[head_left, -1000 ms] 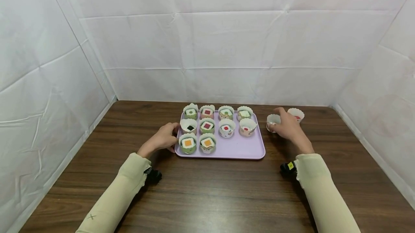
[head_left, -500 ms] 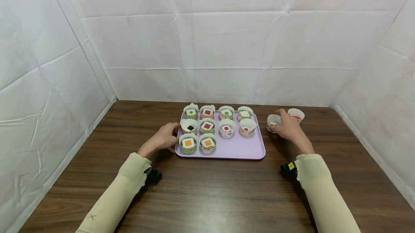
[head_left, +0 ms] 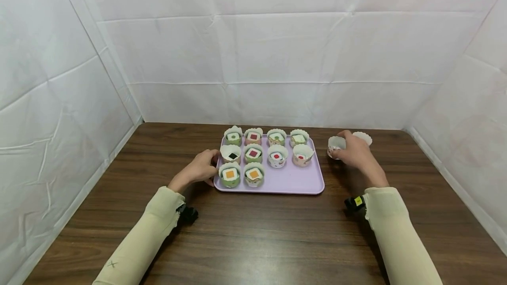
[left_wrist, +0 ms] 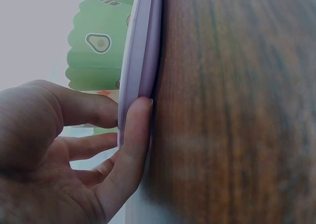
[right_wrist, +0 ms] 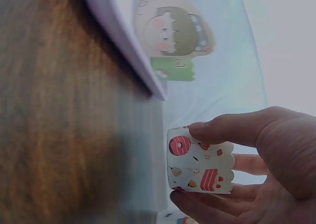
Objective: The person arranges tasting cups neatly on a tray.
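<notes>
My left hand [head_left: 198, 169] pinches the left rim of a lilac tray [head_left: 291, 181]. In the left wrist view the thumb and fingers lie on both sides of that rim [left_wrist: 140, 51]. At the right, beyond the tray, my right hand [head_left: 355, 152] grips a white paper baking cup [head_left: 335, 143]. Red doughnut and cake prints cover this baking cup [right_wrist: 200, 159] in the right wrist view, with thumb and fingers on opposite sides of it. Another paper baking cup [head_left: 364, 136] stands just behind the right hand, partly hidden by it.
Several paper baking cups stand in rows on the tray, among them a green one [head_left: 229, 183] at the front left, each with a small coloured piece inside. The dark wooden table [head_left: 253, 241] meets white sheeting [head_left: 273, 56] at the back and sides.
My right hand has shifted slightly right with the baking cup, now covering more of the baking cup behind. The left hand has stayed on the tray's rim.
</notes>
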The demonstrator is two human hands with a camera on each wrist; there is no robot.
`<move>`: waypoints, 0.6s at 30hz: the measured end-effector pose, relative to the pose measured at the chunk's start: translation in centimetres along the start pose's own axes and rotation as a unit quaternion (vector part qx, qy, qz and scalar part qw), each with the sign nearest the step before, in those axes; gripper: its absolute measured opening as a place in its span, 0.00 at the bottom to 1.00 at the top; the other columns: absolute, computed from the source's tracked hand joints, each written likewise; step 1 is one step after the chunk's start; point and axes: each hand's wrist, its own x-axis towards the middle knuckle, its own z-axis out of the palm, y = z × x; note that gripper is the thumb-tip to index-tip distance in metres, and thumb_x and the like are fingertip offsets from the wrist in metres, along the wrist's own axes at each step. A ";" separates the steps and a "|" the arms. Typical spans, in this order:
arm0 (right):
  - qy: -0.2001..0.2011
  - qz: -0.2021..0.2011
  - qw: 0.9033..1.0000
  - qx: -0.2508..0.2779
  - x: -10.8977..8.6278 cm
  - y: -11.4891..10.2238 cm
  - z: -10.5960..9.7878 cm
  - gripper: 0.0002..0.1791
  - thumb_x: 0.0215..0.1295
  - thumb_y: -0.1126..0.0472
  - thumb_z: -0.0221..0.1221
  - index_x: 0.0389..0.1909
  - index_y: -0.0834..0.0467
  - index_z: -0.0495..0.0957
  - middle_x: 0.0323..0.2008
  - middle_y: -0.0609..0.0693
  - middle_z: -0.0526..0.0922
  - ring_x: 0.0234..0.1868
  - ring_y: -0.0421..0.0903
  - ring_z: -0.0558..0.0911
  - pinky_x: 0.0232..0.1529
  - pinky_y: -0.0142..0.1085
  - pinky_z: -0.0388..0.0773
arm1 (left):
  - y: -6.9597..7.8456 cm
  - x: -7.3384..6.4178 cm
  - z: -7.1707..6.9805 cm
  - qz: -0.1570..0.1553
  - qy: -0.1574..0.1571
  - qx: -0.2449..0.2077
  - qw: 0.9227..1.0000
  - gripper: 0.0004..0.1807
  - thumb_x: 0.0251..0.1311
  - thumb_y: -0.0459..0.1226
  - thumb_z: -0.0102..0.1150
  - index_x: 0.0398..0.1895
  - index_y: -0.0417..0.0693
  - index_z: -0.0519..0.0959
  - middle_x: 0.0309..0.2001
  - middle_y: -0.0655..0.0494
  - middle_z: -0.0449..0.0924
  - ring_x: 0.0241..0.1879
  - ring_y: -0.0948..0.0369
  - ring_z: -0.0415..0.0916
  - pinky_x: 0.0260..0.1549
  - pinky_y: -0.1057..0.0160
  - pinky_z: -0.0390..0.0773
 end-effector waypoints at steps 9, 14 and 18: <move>-0.012 -0.006 1.000 0.006 -0.9 -1.1 -1.7 0.40 0.64 0.53 0.65 0.70 0.72 0.64 0.60 0.76 0.76 0.55 0.68 0.76 0.54 0.63 0.77 | -0.1 0.0 0.1 -0.005 0.001 0.007 1.000 0.27 0.56 0.23 0.50 0.62 0.31 0.72 0.52 0.34 0.69 0.37 0.47 0.79 0.22 0.61 0.90; -0.028 -0.018 0.999 -0.006 -1.5 -1.7 -2.5 0.40 0.62 0.52 0.66 0.68 0.70 0.65 0.59 0.74 0.77 0.57 0.68 0.75 0.58 0.65 0.74 | -0.2 0.0 0.1 -0.005 0.002 0.006 1.000 0.25 0.56 0.23 0.50 0.60 0.31 0.73 0.52 0.34 0.69 0.36 0.47 0.79 0.22 0.61 0.90; -0.051 -0.032 0.998 -0.008 -1.8 -2.1 -2.9 0.39 0.61 0.54 0.67 0.67 0.69 0.66 0.62 0.74 0.76 0.62 0.69 0.75 0.61 0.65 0.75 | -0.2 0.1 0.1 -0.003 0.000 0.007 1.000 0.24 0.57 0.23 0.49 0.59 0.32 0.73 0.52 0.34 0.68 0.36 0.47 0.79 0.22 0.61 0.90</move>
